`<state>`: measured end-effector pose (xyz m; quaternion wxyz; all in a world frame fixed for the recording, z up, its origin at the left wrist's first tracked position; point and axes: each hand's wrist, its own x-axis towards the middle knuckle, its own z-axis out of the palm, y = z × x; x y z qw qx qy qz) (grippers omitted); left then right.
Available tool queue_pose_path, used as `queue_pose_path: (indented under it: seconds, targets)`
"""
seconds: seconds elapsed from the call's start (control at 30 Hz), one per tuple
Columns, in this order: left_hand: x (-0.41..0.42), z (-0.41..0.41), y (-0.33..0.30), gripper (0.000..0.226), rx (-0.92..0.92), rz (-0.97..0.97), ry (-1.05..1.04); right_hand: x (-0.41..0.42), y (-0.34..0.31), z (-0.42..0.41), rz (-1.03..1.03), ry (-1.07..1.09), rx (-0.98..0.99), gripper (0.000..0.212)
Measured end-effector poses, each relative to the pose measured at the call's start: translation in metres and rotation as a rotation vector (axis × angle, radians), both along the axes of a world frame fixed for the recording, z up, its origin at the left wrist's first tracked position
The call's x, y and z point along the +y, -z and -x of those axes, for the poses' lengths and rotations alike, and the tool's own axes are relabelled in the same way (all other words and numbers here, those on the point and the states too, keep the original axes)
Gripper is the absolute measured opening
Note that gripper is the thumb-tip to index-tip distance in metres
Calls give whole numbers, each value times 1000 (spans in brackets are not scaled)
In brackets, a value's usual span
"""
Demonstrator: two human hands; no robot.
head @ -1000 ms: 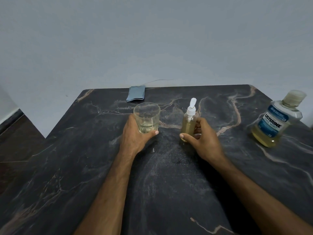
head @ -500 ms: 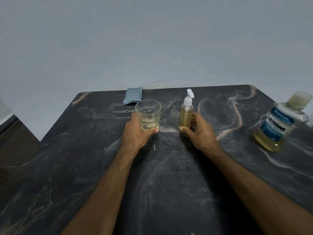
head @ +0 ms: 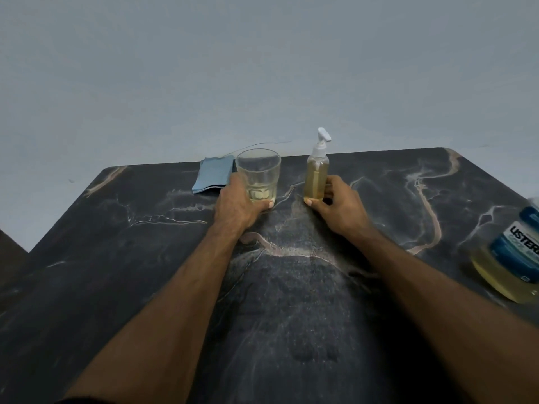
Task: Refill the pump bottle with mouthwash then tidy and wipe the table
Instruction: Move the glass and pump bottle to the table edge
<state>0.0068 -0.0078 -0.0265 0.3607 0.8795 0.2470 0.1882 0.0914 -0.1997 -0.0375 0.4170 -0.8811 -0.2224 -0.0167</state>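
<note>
A clear pump bottle (head: 316,177) with a white pump head stands upright near the far edge of the dark marble table (head: 116,258), nearly full of yellow liquid. My right hand (head: 339,207) grips its lower part. Just left of it stands a drinking glass (head: 259,176) with a little pale liquid at the bottom, and my left hand (head: 236,207) wraps around its base. A large mouthwash bottle (head: 510,258) with a blue label sits at the right edge, partly cut off by the frame. A folded blue cloth (head: 213,174) lies behind the glass to the left.
A pale wall rises right behind the table's far edge. A thin wire (head: 256,145) runs along that edge behind the cloth. The table drops off at the left to a darker floor (head: 11,258).
Both hands have slid the glass and the pump bottle away from me toward the far edge. The glass now stands right beside the blue cloth.
</note>
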Motion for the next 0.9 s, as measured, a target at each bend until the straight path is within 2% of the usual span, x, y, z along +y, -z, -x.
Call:
queue_pose_path:
  seconds: [0.4,0.9]
  targets:
    - [18,-66,5,80,-10,-50,-18,37,7,-71,174,122,-180,43]
    - [26,-87,17,77,-73,-51,-102,59,8,-104,249,160,-166,47]
